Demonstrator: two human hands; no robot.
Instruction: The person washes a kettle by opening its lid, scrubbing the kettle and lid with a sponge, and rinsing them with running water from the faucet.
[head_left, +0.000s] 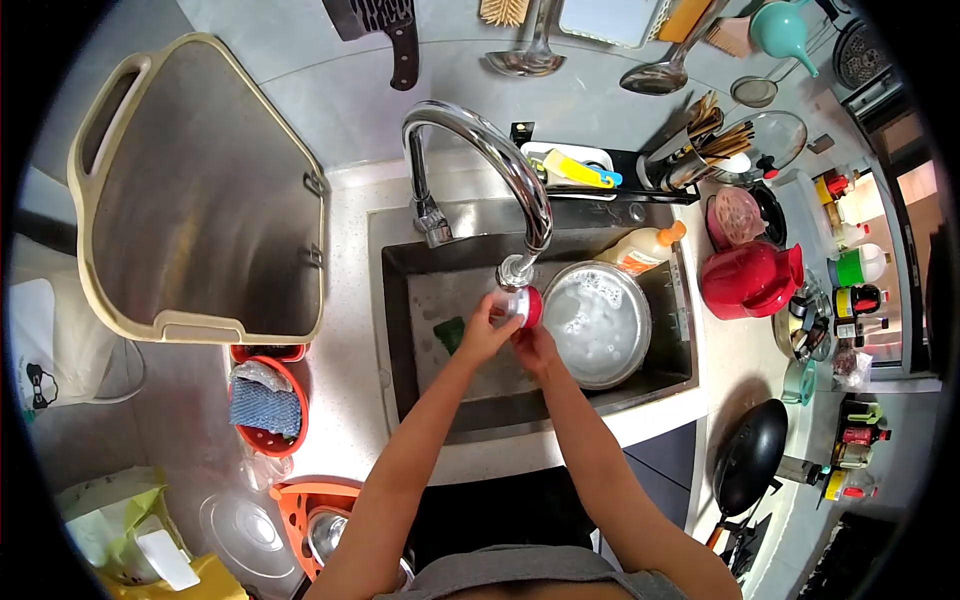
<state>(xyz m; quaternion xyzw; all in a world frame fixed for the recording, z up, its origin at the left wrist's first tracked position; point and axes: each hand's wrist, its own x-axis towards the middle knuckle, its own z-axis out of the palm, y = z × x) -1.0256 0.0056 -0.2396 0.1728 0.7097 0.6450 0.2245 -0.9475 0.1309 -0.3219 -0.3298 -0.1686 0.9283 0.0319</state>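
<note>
Under the spout of the chrome faucet [478, 130], my hands meet at a small clear container with a red lid or rim [530, 307]. My left hand [484, 332] is closed around its clear side. From below, my right hand [536, 348] grips it near the red part; some of its fingers are hidden. Just right of my right hand, a round metal pot [647, 325] of foamy water stands in the sink [394, 290]. A dark green scrubbing pad [450, 333] lies on the sink floor, left of my left hand.
A dish soap bottle with an orange pump [640, 250] leans at the sink's back right corner. A large beige bin [200, 200] stands to the left. On the right are a red pitcher [745, 280] and a black wok [752, 455]. A cleaver [404, 55] hangs on the wall.
</note>
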